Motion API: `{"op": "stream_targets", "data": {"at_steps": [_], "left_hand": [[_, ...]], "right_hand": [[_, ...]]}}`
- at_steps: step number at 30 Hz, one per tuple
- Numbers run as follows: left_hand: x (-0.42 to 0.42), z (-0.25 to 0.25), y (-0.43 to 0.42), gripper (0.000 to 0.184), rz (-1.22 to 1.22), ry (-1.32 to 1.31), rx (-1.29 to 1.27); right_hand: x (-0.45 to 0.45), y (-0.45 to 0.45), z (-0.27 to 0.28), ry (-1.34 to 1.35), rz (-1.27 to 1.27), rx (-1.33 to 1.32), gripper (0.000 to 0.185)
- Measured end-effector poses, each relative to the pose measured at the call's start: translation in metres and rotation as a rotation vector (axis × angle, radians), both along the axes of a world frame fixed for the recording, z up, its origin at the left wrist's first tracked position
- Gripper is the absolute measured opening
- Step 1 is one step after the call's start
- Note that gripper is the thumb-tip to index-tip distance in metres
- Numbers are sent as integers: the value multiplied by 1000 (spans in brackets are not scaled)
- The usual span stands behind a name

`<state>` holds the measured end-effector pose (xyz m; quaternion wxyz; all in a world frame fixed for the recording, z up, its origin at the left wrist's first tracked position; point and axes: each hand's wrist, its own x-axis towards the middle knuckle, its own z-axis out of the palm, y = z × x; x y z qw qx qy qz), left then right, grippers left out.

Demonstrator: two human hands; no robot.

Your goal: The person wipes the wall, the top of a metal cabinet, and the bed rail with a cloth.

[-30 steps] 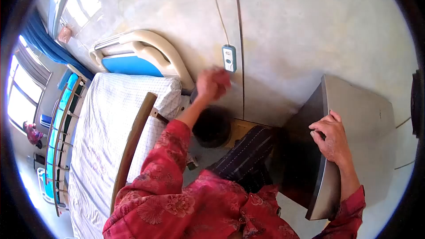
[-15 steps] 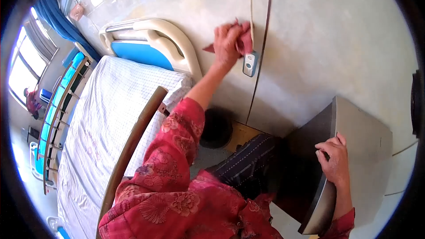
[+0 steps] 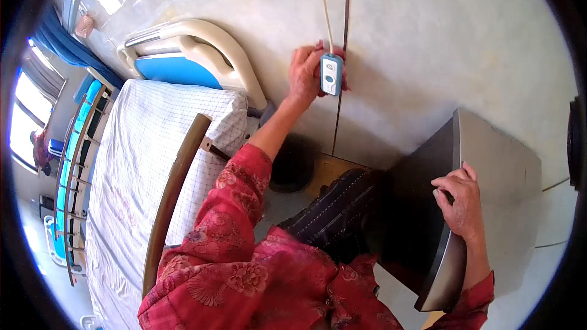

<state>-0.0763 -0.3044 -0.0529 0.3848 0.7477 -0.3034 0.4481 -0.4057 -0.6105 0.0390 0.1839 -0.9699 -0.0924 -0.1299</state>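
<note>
Red cloth (image 3: 339, 52) sits bunched in my left hand (image 3: 304, 74), at one o'clock from the middle of my view, its folds showing above and beside the handset (image 3: 331, 76).

Closest to me, my patterned sleeve (image 3: 229, 205) reaches up from seven o'clock, and my striped trousers (image 3: 333, 214) show at five. Out between three and four, my right hand (image 3: 461, 203) lies over the edge of the grey cabinet (image 3: 501, 165), fingers loosely curled, thumb apart, nothing seen in them.

Farther out, my left fingers are clenched on the cloth, which backs the handset; their tips are hidden, so I cannot tell how firmly they pinch the casing. The buttons face me, and the cord (image 3: 324, 9) runs up toward twelve, along the wall (image 3: 428, 36).

I judge the step in hand as working the cloth against the handset's back. The next move, to my mind, calls for a firm hold on both and slack in the cord.

Beyond, the bed (image 3: 140, 171) stretches toward nine, its headboard (image 3: 241, 64) between ten and eleven; past it, another person (image 3: 41, 151) shows small at nine.
</note>
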Motion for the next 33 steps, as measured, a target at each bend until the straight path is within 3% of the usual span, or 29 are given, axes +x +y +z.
{"op": "stream_targets", "data": {"at_steps": [2, 5, 7, 10, 14, 17, 18, 21, 23, 26, 30, 33], "left_hand": [[-3, 12, -7, 29, 13, 21, 24], [6, -13, -11, 30, 30, -6, 174], [5, -28, -6, 40, 43, -124, 220], [-7, -58, 3, 36, -61, 23, 262], [-10, -65, 31, 28, 28, 264, 195], [24, -23, 48, 37, 12, -5, 22], [18, 13, 49, 45, 72, 25, 3], [21, 100, 45, 39, 255, -161, -167], [36, 117, 42, 41, 273, -216, -163], [53, 79, 45, 47, 364, -258, -60], [35, 9, 50, 40, 333, -11, -101], [30, 24, 63, 28, 305, 55, -115]], "right_hand": [[-1, 1, 4, 12, -4, 7, 12], [0, 2, 3, 12, -9, 11, 12], [0, 3, 2, 6, -15, 8, 12], [0, 2, 4, -5, 5, 12, 12], [-1, -1, 5, 10, 2, 27, 12], [-2, 0, 3, 24, 1, 32, 12], [-1, 0, 3, 8, 1, 28, 13], [-2, 2, 2, 18, -21, -9, 12], [-1, 2, 4, 13, -14, -11, 13], [-1, 1, 7, 18, -10, 7, 12], [-3, -1, 5, 21, -3, 44, 12], [-1, 1, 6, 20, -16, 30, 12]]}}
